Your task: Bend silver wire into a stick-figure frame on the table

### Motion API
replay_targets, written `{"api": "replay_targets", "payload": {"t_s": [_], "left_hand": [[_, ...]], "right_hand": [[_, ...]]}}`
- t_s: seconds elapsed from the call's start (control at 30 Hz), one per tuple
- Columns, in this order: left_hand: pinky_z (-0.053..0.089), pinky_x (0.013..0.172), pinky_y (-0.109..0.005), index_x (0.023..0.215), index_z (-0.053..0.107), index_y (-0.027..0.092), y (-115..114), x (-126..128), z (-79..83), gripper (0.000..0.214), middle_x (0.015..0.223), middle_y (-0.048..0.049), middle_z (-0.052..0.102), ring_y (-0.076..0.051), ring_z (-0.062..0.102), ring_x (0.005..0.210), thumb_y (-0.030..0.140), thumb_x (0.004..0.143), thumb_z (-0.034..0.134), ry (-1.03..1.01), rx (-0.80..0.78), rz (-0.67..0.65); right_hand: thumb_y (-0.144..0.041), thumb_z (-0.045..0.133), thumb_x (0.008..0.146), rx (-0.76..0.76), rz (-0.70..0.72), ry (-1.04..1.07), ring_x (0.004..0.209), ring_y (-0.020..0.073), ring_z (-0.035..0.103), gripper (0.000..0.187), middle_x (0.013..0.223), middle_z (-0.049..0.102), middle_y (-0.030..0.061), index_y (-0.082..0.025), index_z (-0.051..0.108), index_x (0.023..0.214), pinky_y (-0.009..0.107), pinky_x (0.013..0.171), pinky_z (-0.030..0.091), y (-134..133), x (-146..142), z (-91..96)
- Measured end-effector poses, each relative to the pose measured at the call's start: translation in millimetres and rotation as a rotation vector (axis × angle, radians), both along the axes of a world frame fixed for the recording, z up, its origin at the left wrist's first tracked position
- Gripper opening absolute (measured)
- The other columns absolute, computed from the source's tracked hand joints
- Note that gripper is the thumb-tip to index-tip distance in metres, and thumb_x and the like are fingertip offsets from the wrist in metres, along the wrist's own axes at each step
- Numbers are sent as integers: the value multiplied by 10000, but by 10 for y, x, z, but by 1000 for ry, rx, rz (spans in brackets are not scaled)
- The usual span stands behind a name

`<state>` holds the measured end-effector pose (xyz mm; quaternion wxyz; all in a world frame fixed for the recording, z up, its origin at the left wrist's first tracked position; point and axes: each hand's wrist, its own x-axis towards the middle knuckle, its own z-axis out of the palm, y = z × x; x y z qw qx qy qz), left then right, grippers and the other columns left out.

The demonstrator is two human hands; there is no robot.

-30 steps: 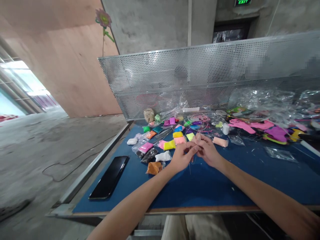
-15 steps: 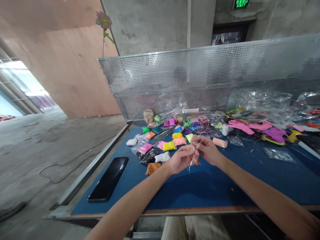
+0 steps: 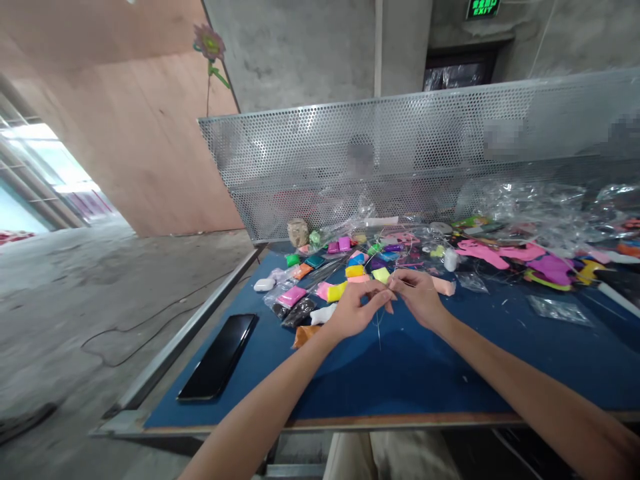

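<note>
Above the middle of the blue table (image 3: 400,380), my left hand (image 3: 357,308) and my right hand (image 3: 419,297) meet at the fingertips. Both are closed in a pinch on a thin silvery wire (image 3: 379,333). One end of the wire hangs below the left fingers, while fine strands show around the fingertips. The exact grip is too small to make out. Just behind the hands lie a pale yellow clay packet (image 3: 381,275) and a yellow clay packet (image 3: 355,271). A peach clay packet (image 3: 444,286) is partly covered by my right hand.
A black phone (image 3: 219,357) lies at the table's left. Several coloured clay packets, such as a pink one (image 3: 291,296), spread behind my left arm. Pink cut-out pieces (image 3: 483,252) and clear plastic bags (image 3: 530,200) cover the back right. A perforated metal panel (image 3: 325,147) borders the back.
My left hand has turned so its back faces up more, with the fingers bent downward. The wire end below it hangs straighter. The loop seen behind the hands has shifted.
</note>
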<state>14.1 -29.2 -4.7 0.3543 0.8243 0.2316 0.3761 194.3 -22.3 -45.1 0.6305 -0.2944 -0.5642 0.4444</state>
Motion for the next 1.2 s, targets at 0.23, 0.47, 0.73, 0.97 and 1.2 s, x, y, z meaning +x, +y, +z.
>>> {"api": "replay_targets", "payload": {"t_s": [0.23, 0.47, 0.73, 0.97, 1.2], "left_hand": [[387, 778, -311, 856, 729, 224, 54, -5, -57, 252, 734, -46, 700, -172, 612, 697, 311, 943, 508, 198, 430, 384], [388, 618, -248, 885, 703, 168, 83, 31, -64, 335, 750, -51, 692, -141, 544, 622, 416, 957, 489, -106, -128, 73], [374, 589, -251, 756, 662, 116, 156, 46, -208, 282, 567, -34, 566, -127, 526, 553, 383, 844, 634, -442, -706, -272], [375, 601, -263, 801, 687, 113, 93, 56, -183, 322, 627, -58, 619, -139, 540, 573, 424, 858, 627, -307, -635, -248], [375, 847, -316, 734, 721, 206, 15, 22, -115, 267, 709, -71, 648, -183, 534, 726, 378, 894, 594, -56, 79, 183]], "right_hand": [[-364, 775, 737, -49, -241, -9, 599, 132, 497, 198, 604, 590, -6, -172, 726, 742, 269, 584, 406, 10, -112, -11], [-359, 763, 777, -46, -119, 14, 627, 139, 508, 192, 641, 588, 2, -175, 714, 751, 284, 610, 432, -8, -106, 6], [-422, 727, 822, 26, 241, 31, 645, 167, 588, 254, 736, 607, 19, -184, 717, 909, 335, 613, 500, -69, -63, 86], [-403, 775, 778, 39, 256, 60, 558, 112, 529, 248, 806, 565, 4, -191, 648, 793, 288, 527, 485, -76, -56, 67], [-383, 707, 843, 64, 16, 15, 615, 138, 501, 259, 707, 527, -13, -213, 547, 734, 270, 552, 462, -124, -176, 60]]}}
